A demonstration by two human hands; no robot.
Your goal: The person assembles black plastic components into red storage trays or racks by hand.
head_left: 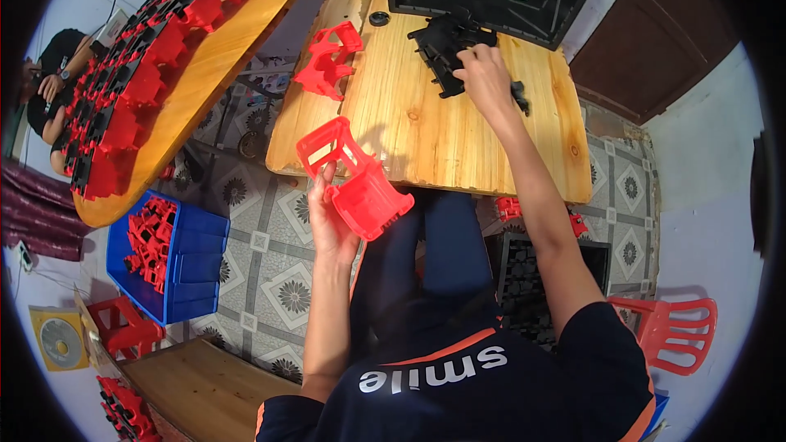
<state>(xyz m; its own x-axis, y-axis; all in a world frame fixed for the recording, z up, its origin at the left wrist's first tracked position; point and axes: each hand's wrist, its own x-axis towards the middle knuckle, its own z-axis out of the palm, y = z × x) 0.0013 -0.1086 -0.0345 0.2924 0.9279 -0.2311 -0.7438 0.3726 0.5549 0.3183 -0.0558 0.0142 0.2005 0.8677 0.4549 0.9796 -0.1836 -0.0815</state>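
Note:
My left hand (329, 217) grips a red plastic frame (360, 184), held in front of the table's near edge above my lap. The frame has a boxy half and an open window-like half. On the table, my right hand (485, 74) reaches into a small pile of black plastic parts (442, 47), its fingers bent onto them. Whether it has picked one up is hidden by the hand. Another red plastic frame (329, 60) lies on the table to the left of the pile.
The wooden table (393, 123) carries a small black ring (378, 19) and a large black crate (565, 0) at its far side. A curved table (237, 74) at left holds rows of red-black assemblies. A blue bin (192, 258) of red parts and a red chair (675, 331) stand nearby.

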